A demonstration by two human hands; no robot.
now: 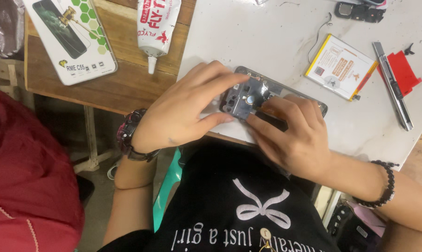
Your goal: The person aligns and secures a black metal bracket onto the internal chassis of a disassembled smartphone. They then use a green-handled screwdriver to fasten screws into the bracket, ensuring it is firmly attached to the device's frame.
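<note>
An opened phone [257, 91] with its back cover off lies near the front edge of a white table [276, 42], its grey inner frame and camera end showing. My left hand [185, 109] grips the phone's left end between thumb and fingers. My right hand [292, 133] covers the phone's right half, fingertips pressing on the inner parts beside the camera. Whether the right fingers pinch a small tool is hidden.
A white-and-yellow phone battery [340, 66] lies to the right, with a grey utility knife [393, 86] and a red plastic piece [403, 71] beyond it. A white glue tube [156, 28] and a screen-protector box [71, 35] rest on the wooden bench [108, 84]. A person in red [29, 177] sits at the left.
</note>
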